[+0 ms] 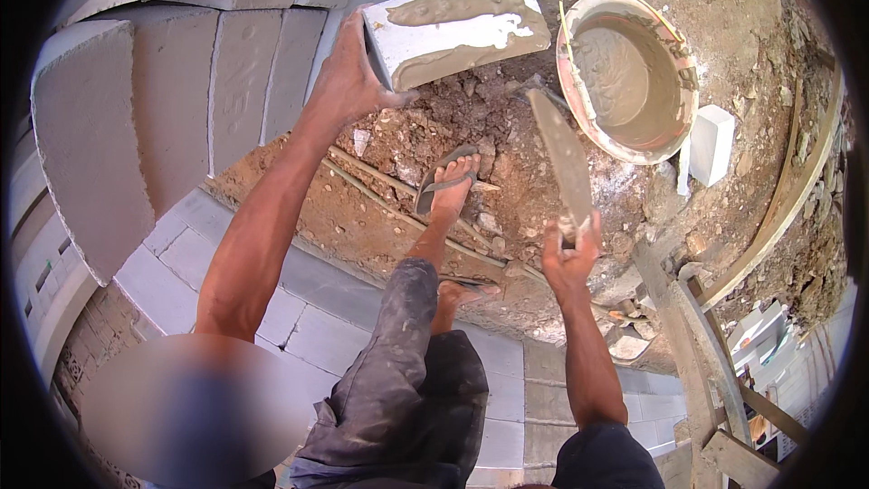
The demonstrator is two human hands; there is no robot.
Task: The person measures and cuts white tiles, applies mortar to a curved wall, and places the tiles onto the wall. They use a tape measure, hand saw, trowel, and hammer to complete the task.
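Note:
My left hand [348, 80] grips one end of a white block [425, 41], holding it up off the ground; grey-brown mortar is smeared along its upper face. My right hand [570, 249] is closed on the handle of a trowel [561, 158], whose mortar-coated blade points up toward the block. A bucket of wet mortar [629, 77] sits on the dirt just right of the block.
A stack of grey-white blocks [181, 91] stands at the left. A laid course of blocks [317, 326] runs under me. My foot in a sandal [448, 183] rests on loose earth. A small white block piece [711, 145] lies beside the bucket. Wooden planks [706, 344] are at right.

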